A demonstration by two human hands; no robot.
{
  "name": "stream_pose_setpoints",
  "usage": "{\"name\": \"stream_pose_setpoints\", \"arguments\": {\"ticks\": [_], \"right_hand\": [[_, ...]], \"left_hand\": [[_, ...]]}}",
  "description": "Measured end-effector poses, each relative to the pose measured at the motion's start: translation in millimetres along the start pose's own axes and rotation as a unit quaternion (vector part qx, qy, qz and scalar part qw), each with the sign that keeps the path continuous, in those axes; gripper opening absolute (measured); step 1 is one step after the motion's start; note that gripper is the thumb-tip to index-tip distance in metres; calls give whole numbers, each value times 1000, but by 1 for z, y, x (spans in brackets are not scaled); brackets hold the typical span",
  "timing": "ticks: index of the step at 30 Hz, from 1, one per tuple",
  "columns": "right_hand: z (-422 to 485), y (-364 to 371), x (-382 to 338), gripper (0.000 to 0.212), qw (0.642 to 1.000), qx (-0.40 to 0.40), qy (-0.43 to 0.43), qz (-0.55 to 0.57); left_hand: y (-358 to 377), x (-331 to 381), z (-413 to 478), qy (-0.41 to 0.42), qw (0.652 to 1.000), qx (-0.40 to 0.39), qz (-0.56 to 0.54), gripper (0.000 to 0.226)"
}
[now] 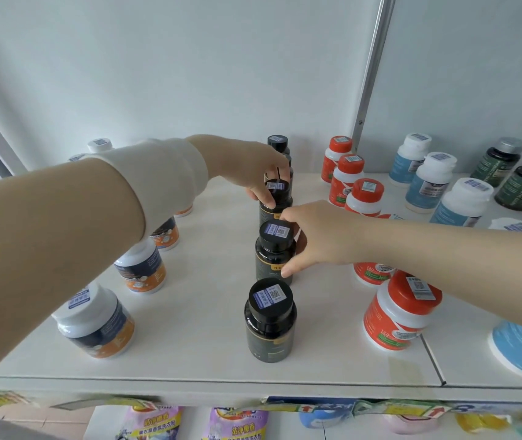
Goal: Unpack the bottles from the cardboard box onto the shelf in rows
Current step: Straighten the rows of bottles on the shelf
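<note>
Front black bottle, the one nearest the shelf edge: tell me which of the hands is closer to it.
Right. The right hand grips the next black bottle, directly behind the front black bottle. The left hand is further back, on the third bottle.

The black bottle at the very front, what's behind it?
Behind the front black bottle stand more black bottles in a row. The right hand holds the next one; the left hand partly hides those farther back.
</note>
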State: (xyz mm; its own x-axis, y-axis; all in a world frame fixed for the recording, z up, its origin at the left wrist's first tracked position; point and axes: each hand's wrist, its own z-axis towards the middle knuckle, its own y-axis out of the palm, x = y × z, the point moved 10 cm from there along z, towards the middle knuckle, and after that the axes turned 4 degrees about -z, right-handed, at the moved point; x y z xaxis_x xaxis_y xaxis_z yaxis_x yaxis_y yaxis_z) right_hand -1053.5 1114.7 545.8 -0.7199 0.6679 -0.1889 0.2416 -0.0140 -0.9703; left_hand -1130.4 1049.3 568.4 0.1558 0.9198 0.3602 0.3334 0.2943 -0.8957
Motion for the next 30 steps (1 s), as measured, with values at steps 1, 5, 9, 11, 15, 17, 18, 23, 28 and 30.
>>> {"name": "stream_pose_setpoints", "arguments": {"ticks": [1,5,9,11,15,17,18,23,28,30], "right_hand": [[0,1,0,63,1000,-2,1,-1],[0,3,1,64,1000,-10,4,3],[-1,2,1,64,1000,-8,6,27],[-1,2,1,64,1000,-7,6,29],[-2,2,1,63,999,-3,4,32],[-2,2,2,64,999,-5,6,40],[-2,1,2,64,999,-7,8,47],[-16,-41,14,55,997,26,27,66],[-52,-105,57,36,993,102,66,-15],[-67,-114,78,37,989,99,83,-69]], "left_hand": [[0,0,0,0,1000,1,0,49],[1,0,1,-2,1000,1,3,50],[0,0,1,0,1000,4,5,50],[0,-1,1,-3,1000,5,0,51],[1,-4,1,-11,1000,10,-7,54],[1,-4,0,-14,1000,9,-2,56],[1,-3,-1,-16,1000,8,6,57],[-21,14,-11,-23,996,9,81,57],[-54,64,-10,-7,981,49,186,47],[-50,85,-6,-5,970,40,240,47]]}}
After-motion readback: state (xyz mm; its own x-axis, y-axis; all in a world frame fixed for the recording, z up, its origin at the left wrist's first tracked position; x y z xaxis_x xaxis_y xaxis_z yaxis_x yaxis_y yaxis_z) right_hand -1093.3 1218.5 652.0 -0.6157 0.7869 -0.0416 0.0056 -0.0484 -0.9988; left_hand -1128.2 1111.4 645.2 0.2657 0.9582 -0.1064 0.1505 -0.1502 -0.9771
